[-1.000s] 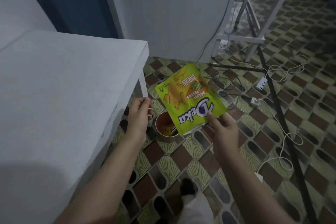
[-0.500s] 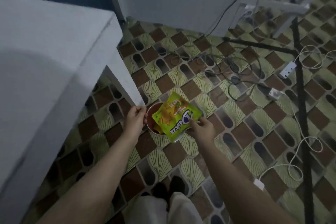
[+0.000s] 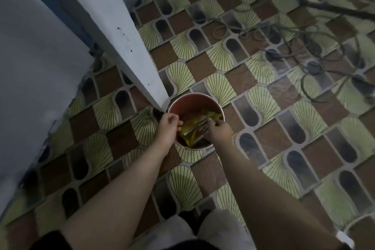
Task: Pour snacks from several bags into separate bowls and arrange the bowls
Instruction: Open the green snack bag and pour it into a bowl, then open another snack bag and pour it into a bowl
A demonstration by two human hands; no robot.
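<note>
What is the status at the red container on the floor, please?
Left hand holds container rim. Right hand pushes green snack bag inside. Table leg touches the container; no obstruction.

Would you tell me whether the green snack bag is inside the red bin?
Inside: the crumpled green snack bag lies below the red bin rim, right hand pushing it.

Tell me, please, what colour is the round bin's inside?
Red, in the head view: round bin.

Snack bag (image 3: 194, 128) in bin (image 3: 203, 99); bin beside table leg (image 3: 129, 42).
</note>
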